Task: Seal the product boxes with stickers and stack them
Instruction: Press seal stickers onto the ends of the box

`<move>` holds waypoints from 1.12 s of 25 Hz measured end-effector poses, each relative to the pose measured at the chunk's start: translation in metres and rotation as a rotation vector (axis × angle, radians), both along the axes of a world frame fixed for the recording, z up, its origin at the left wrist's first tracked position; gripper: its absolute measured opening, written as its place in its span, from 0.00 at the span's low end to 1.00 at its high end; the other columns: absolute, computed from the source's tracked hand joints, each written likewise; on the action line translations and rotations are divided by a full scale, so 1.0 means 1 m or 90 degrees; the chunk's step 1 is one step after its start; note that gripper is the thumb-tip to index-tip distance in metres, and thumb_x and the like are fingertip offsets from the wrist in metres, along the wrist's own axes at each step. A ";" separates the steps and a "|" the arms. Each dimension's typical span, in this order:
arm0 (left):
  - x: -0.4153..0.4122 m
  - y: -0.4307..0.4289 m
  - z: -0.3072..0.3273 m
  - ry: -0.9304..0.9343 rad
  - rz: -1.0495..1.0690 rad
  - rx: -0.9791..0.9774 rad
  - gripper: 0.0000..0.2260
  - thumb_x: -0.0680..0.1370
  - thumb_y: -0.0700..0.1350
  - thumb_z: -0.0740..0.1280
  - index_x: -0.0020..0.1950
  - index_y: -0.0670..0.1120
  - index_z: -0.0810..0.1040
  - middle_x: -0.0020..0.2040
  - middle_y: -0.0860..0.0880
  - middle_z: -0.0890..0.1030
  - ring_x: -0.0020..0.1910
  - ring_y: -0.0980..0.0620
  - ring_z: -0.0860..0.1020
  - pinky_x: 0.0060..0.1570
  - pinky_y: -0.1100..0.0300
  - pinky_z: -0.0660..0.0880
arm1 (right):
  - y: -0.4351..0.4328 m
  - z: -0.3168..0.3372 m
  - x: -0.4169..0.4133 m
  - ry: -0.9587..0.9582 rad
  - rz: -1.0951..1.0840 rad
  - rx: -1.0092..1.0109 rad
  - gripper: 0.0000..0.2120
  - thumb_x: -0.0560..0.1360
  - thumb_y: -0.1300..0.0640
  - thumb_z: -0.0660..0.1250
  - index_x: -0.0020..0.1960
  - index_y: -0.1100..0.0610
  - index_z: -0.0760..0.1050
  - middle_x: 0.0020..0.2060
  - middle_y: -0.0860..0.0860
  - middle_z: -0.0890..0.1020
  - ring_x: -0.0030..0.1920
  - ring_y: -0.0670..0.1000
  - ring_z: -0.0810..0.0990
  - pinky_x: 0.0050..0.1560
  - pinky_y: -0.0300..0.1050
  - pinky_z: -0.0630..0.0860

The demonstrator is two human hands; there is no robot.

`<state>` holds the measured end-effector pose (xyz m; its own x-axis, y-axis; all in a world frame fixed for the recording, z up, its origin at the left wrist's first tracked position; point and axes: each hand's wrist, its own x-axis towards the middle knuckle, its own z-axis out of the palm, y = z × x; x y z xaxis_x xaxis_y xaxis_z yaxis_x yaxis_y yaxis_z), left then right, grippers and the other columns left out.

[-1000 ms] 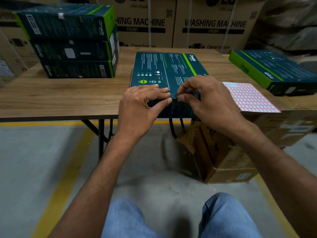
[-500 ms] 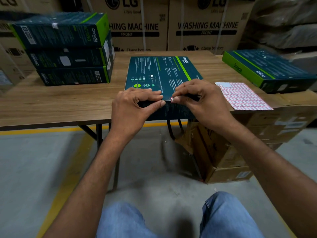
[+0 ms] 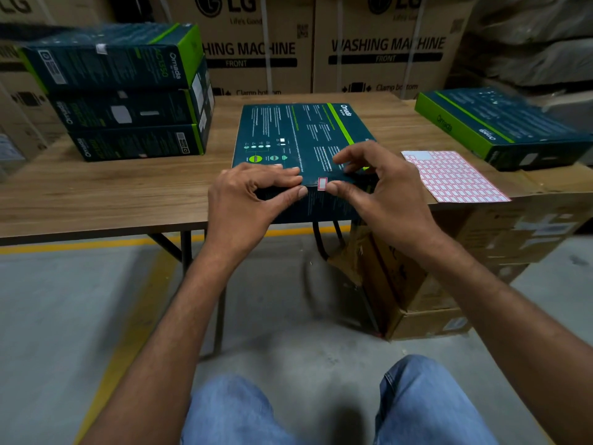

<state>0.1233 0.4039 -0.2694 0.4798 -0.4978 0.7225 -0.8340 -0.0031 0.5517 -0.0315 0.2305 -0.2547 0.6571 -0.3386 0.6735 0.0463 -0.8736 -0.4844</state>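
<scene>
A dark teal product box with a green stripe lies flat at the table's near edge. A small red-bordered white sticker sits folded over its front top edge. My left hand pinches that edge just left of the sticker, fingers on top and thumb on the front face. My right hand holds the edge to the right, its thumb tip beside the sticker and its fingers arched onto the lid. A sheet of stickers lies to the right. Three matching boxes stand stacked at the back left.
Another teal box lies at the far right, on brown cartons that stand on the floor beside the wooden table. Large washing machine cartons wall off the back. My knees are below the frame's middle.
The fingertips that met over the sticker at the box edge have parted. The sticker now shows, laid over the edge between my two thumbs.
</scene>
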 end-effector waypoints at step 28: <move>0.045 0.019 0.015 0.009 -0.198 0.136 0.17 0.71 0.44 0.81 0.58 0.42 0.86 0.62 0.51 0.85 0.68 0.56 0.79 0.70 0.60 0.74 | -0.007 -0.018 0.012 0.009 -0.008 -0.143 0.14 0.78 0.43 0.70 0.61 0.44 0.84 0.57 0.42 0.83 0.55 0.50 0.75 0.53 0.50 0.73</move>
<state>0.1679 0.4231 -0.2540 0.2913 -0.7602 0.5808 -0.8059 0.1321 0.5771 -0.0193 0.2240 -0.2724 0.6640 -0.1897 0.7232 0.0295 -0.9599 -0.2788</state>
